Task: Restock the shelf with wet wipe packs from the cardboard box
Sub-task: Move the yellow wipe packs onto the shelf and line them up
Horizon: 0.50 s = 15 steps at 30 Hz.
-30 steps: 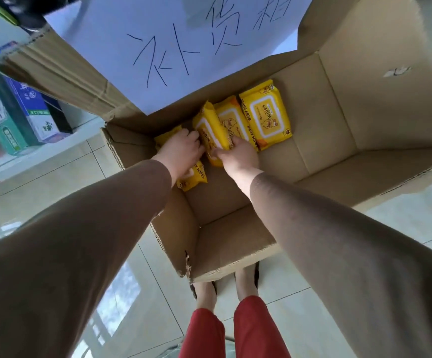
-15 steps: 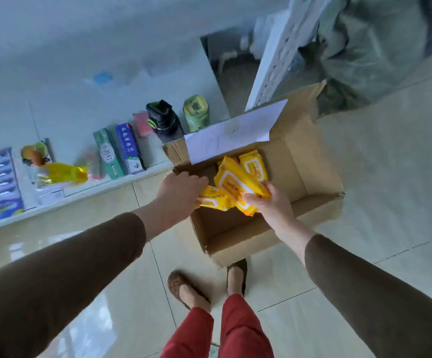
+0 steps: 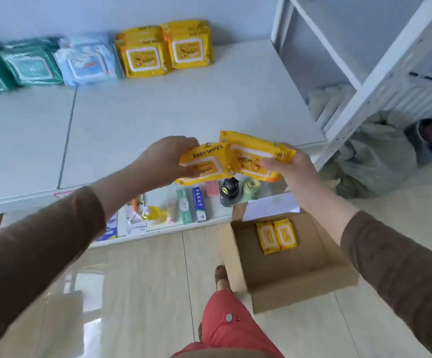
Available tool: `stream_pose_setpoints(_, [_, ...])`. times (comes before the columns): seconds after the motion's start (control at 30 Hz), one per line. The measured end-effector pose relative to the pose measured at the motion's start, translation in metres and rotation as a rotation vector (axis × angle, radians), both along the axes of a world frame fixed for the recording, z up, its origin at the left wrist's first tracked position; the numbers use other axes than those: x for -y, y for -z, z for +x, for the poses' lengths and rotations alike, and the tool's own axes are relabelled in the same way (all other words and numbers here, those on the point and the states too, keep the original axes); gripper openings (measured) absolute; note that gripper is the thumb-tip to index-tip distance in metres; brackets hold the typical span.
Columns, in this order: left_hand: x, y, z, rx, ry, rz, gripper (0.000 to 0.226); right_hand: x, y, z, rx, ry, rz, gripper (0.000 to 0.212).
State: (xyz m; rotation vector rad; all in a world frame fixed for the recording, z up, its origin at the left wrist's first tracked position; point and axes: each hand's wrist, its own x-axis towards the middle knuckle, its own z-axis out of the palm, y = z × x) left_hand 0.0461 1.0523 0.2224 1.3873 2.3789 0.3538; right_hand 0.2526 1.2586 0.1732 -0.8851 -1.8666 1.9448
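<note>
My left hand point(image 3: 167, 161) grips a yellow baby wipes pack point(image 3: 208, 162) by its left end. My right hand point(image 3: 291, 166) grips a second yellow pack point(image 3: 254, 156) by its right end. Both packs hang side by side, overlapping slightly, above the front edge of the white shelf point(image 3: 184, 112). Two stacks of the same yellow packs point(image 3: 164, 49) stand at the back of the shelf against the wall. The cardboard box point(image 3: 297, 282) sits open on the floor below my right arm, with two yellow packs point(image 3: 276, 236) lying inside it.
Green packs point(image 3: 13, 65) and a blue pack point(image 3: 87, 60) line the back of the shelf, left of the yellow ones. A lower shelf holds small boxes and bottles point(image 3: 191, 205). A white rack frame point(image 3: 380, 73) rises at the right. My foot point(image 3: 221, 276) is beside the box.
Both hands have lifted one pack each out of the box and raised them to the upper shelf's front edge. My view has risen from the box to the shelf.
</note>
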Motion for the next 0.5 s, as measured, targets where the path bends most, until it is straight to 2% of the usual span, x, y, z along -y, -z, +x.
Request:
stream_pose_setpoints(0.2, [-0.013,-0.029,-0.101,-0.003,-0.166,0.109,0.033,-0.044,-0.022,-0.111,-0.059,-0.029,0.050,0.024])
stream_pose_setpoints(0.4, [-0.058,-0.022,-0.210,-0.040,-0.264,0.085,0.039,-0.115,-0.012,-0.231,-0.006,-0.055,0.079,0.029])
stream_pose_setpoints(0.5, [-0.080,-0.011,-0.258,-0.069,-0.295,0.021,0.049,-0.143,-0.007,-0.287,0.028,-0.091,0.094,0.029])
